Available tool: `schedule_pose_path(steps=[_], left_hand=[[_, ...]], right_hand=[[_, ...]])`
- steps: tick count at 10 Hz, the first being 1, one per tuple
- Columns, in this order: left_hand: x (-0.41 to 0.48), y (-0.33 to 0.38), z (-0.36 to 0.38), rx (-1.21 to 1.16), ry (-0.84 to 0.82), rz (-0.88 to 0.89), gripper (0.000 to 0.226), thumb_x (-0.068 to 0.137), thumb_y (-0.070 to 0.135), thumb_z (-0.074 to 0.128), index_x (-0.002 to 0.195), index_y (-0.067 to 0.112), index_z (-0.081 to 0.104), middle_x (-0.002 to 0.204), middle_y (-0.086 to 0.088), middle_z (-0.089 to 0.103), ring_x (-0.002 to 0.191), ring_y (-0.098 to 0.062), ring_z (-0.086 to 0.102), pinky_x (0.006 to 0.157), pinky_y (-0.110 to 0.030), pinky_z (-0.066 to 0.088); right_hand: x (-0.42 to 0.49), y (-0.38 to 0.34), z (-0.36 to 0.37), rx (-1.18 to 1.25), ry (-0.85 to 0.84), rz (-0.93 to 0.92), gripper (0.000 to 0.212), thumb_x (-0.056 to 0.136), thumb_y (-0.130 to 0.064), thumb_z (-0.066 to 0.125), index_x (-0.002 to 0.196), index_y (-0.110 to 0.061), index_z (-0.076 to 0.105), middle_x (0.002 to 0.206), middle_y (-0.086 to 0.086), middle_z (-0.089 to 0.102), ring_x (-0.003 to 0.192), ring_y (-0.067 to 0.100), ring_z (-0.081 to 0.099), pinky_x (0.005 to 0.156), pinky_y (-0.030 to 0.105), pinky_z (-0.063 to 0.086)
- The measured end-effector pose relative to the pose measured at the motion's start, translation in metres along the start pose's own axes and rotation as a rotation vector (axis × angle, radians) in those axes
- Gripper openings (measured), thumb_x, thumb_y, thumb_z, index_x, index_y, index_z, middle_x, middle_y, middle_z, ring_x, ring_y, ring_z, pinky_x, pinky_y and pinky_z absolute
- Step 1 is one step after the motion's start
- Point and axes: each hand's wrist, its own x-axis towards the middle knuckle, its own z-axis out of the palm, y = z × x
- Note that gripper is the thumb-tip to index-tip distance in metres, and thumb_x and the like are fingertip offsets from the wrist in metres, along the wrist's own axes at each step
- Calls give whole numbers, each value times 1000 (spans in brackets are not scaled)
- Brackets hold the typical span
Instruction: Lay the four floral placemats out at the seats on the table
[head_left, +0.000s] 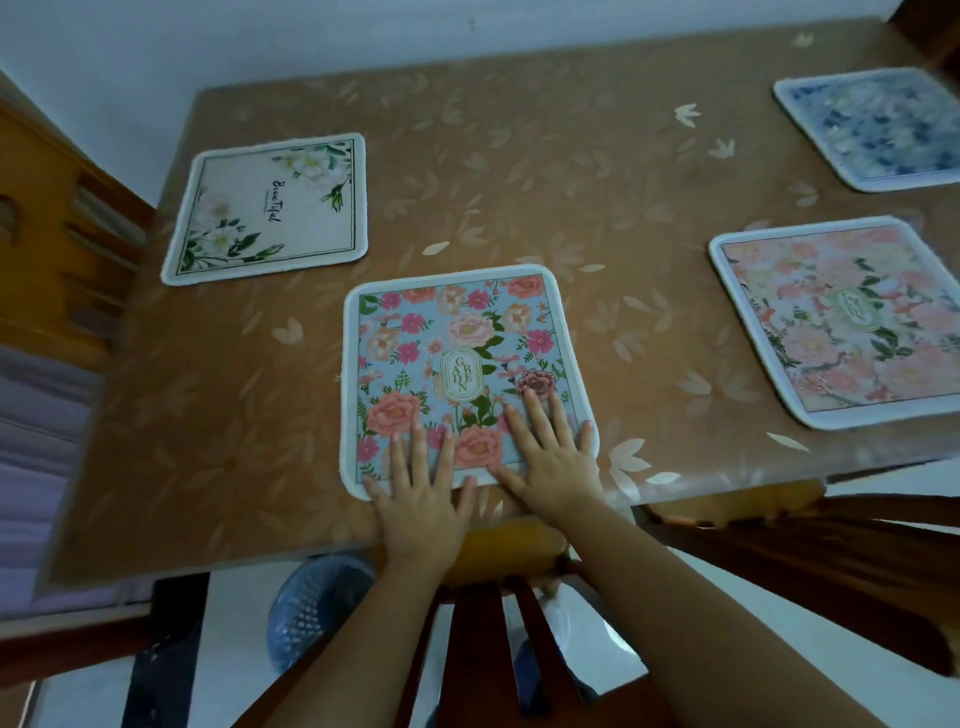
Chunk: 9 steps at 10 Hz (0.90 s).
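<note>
Four floral placemats lie flat on the brown leaf-patterned table (519, 182). A light blue mat with pink and orange flowers (457, 353) sits at the near edge. My left hand (418, 499) and my right hand (550, 452) press flat on its near part, fingers spread and straight. A white mat with green leaves and script (267, 208) lies at the far left. At the right edge lies a pale pink mat (852, 322). A blue-and-white mat (878, 127) is at the far right corner.
A wooden chair back (498, 613) stands under my arms at the near edge. Another wooden chair (57, 218) is at the left side, and a dark chair (831, 561) at the right. A blue perforated basket (311, 608) sits on the floor beneath the table.
</note>
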Motion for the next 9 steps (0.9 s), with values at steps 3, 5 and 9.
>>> schedule_pose_path(steps=[3, 5, 9], left_hand=[[-19, -6, -54, -25, 73, 103, 53, 94, 43, 27, 142, 19, 23, 153, -12, 14, 140, -31, 1, 111, -51, 3], [-52, 7, -106, -116, 305, 228, 49, 94, 39, 34, 137, 16, 36, 149, -11, 27, 139, -30, 14, 111, -49, 9], [-124, 25, -159, -299, 491, 292, 48, 85, 37, 54, 126, 13, 51, 136, -13, 48, 131, -34, 34, 106, -54, 22]], right_hand=[[-58, -11, -56, 153, 172, 143, 56, 92, -41, 39, 140, -15, 25, 149, 8, 27, 139, 24, 18, 112, 48, 19], [-100, -24, -103, 87, 442, 94, 44, 89, -34, 48, 127, -13, 45, 135, 8, 47, 128, 26, 38, 104, 44, 31], [-171, -44, -143, 29, 583, 45, 47, 84, -35, 58, 126, -16, 48, 136, 11, 48, 130, 31, 37, 101, 53, 35]])
